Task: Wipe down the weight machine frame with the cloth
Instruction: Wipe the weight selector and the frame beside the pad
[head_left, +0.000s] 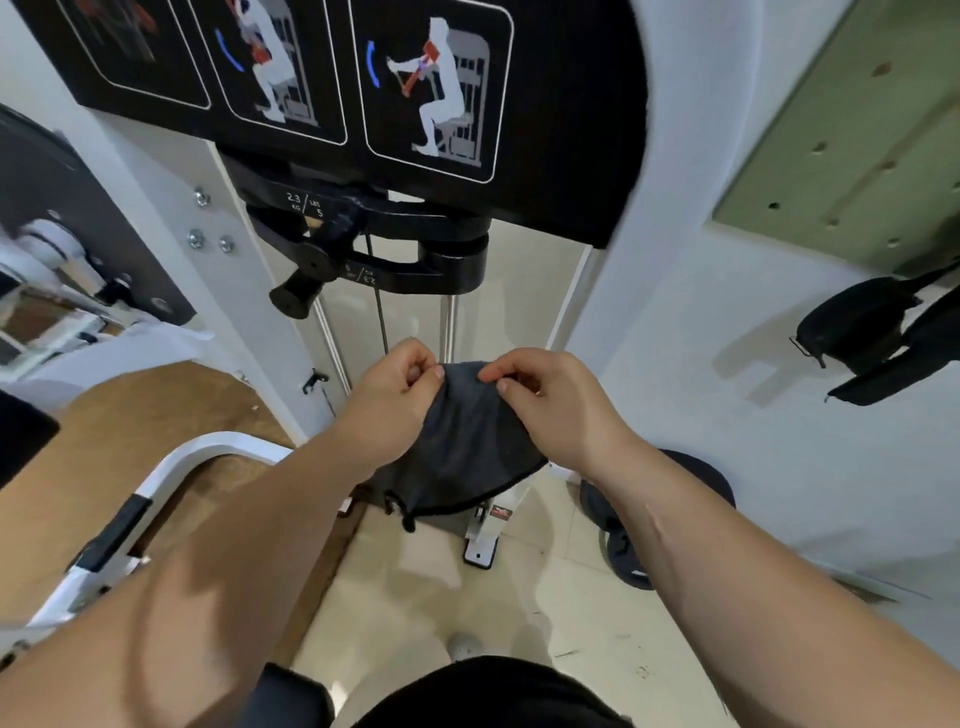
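Your left hand (395, 402) and right hand (553, 410) are held out in front of you, both pinching the cloth (467, 447).
The two hands sit close together, backs turned toward you, fingers curled in. On each, thumb and forefinger pinch the cloth's top edge, the fingertips of one hand nearly meeting those of the other. Your bare forearms reach forward from the lower corners of the view and converge at the wrists, with the cloth hanging between them.
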